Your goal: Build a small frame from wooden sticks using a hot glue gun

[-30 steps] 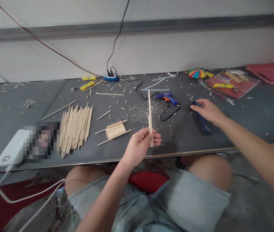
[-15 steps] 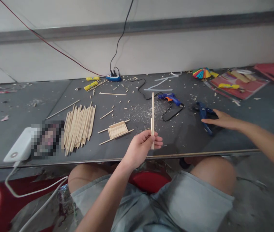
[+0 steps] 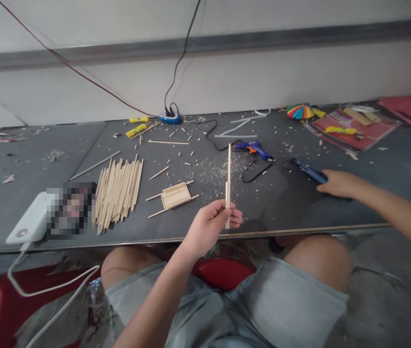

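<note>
1. Since the earlier frames we note that the right hand (image 3: 339, 184) has drawn a blue-handled tool (image 3: 309, 171) nearer the table's front edge; the left hand (image 3: 211, 223) has kept its hold on the sticks at about the same spot.
2. We record a dark grey work table (image 3: 27, 164), littered with wood offcuts and shavings, spanning the view, with the person's knees below its front edge.
3. We find a red folder (image 3: 358, 128) with craft pieces on it at the far right, and a fan of coloured sticks (image 3: 300, 110) just left of it.
4. We find a bundle of loose wooden sticks (image 3: 117, 189) lying left of centre, with a white power bank (image 3: 27, 224) near it at the table's left front.
5. We note a small stick-built frame (image 3: 174, 195) lying between the bundle and the left hand.
6. We note a blue hot glue gun (image 3: 252, 148) lying beyond the held sticks, its black cable running back to a power strip (image 3: 169, 117).
7. Right hand: closed over the rear of the blue-handled tool, which lies on the table; the fingers are hidden, so we cannot tell how tight the hold is.
8. Left hand: thumb and fingers pinched shut on the lower end of two thin wooden sticks (image 3: 229, 179), a long and a shorter one side by side, held upright above the table's front edge.
</note>
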`<move>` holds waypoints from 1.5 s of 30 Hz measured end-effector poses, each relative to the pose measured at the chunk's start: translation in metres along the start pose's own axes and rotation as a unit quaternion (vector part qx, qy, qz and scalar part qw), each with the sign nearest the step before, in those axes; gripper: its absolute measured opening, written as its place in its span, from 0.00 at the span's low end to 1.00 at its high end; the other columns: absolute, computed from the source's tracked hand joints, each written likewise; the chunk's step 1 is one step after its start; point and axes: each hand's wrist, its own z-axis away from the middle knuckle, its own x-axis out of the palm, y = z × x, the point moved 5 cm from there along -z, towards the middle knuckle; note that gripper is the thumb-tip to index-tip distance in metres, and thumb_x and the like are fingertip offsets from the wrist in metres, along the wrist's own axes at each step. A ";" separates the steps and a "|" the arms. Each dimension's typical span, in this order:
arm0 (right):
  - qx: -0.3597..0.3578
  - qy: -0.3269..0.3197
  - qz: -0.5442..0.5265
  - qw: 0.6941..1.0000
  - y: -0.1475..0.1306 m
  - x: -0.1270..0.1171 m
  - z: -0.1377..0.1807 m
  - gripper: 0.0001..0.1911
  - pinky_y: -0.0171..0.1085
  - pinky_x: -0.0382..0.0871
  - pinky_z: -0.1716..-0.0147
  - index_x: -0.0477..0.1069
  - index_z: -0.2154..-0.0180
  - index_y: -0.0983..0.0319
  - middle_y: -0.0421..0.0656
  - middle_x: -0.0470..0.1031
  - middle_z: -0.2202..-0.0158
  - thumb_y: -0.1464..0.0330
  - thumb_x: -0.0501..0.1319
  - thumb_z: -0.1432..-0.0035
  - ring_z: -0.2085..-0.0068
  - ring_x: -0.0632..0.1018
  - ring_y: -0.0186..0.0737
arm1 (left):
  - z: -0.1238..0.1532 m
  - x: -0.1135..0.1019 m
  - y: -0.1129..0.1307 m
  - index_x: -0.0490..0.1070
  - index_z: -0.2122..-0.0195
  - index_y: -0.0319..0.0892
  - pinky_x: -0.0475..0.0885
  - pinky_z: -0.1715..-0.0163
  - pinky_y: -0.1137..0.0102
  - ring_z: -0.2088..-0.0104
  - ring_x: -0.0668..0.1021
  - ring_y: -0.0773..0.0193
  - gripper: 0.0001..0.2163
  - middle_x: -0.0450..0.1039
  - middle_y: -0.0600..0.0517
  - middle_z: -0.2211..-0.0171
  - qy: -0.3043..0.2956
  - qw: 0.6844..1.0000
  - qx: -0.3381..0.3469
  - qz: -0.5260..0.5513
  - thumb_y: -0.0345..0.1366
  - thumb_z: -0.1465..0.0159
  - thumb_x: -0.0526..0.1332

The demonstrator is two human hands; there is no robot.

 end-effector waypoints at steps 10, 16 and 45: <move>-0.088 -0.110 -0.003 0.990 -0.078 -0.022 0.063 0.14 0.42 0.65 0.64 0.69 0.59 0.60 0.53 0.76 0.61 0.66 0.54 0.48 0.62 0.76 0.53 | 0.003 -0.003 -0.011 0.69 0.65 0.37 0.72 0.60 0.65 0.67 0.77 0.63 0.10 0.75 0.47 0.67 -0.031 0.998 -0.036 0.029 0.39 0.42 0.62; -0.183 -0.212 -0.090 0.956 -0.137 -0.017 0.106 0.21 0.45 0.68 0.58 0.72 0.54 0.56 0.43 0.77 0.56 0.69 0.57 0.52 0.58 0.76 0.52 | 0.004 -0.001 -0.014 0.69 0.67 0.38 0.72 0.62 0.67 0.68 0.77 0.64 0.10 0.74 0.48 0.69 -0.043 0.997 -0.048 0.044 0.40 0.43 0.63; -0.214 -0.337 -0.055 0.915 -0.182 -0.014 0.142 0.20 0.39 0.70 0.58 0.70 0.54 0.54 0.39 0.75 0.52 0.69 0.54 0.50 0.54 0.76 0.47 | 0.009 0.003 -0.033 0.66 0.67 0.38 0.69 0.62 0.63 0.68 0.74 0.63 0.16 0.70 0.49 0.70 -0.108 0.992 -0.063 0.015 0.47 0.44 0.62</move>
